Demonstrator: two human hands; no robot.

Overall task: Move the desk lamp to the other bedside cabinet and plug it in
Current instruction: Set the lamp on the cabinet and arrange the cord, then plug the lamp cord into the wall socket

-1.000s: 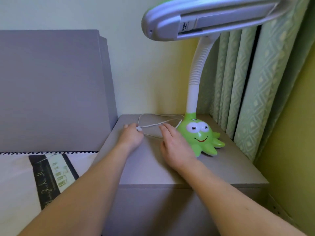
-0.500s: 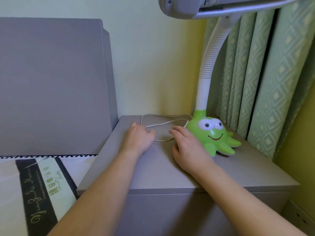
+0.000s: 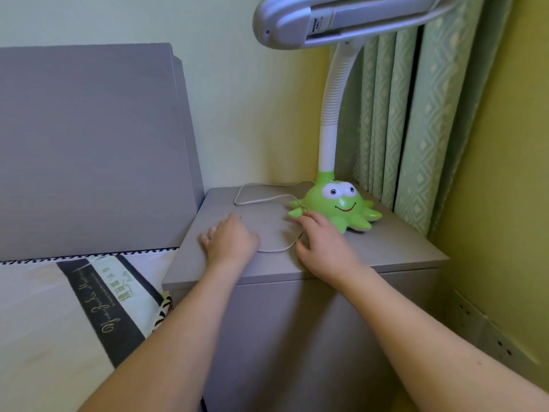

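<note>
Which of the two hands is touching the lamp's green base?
The right hand: its fingertips reach the green octopus base. The left hand lies apart on the cabinet top, at the cord.

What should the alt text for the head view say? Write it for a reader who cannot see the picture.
Two bare hands rest on a grey bedside cabinet, the left hand and right hand at a loose white cord trailing from a green octopus-shaped desk lamp. A bed with a grey headboard is left, green patterned curtains right.
</note>
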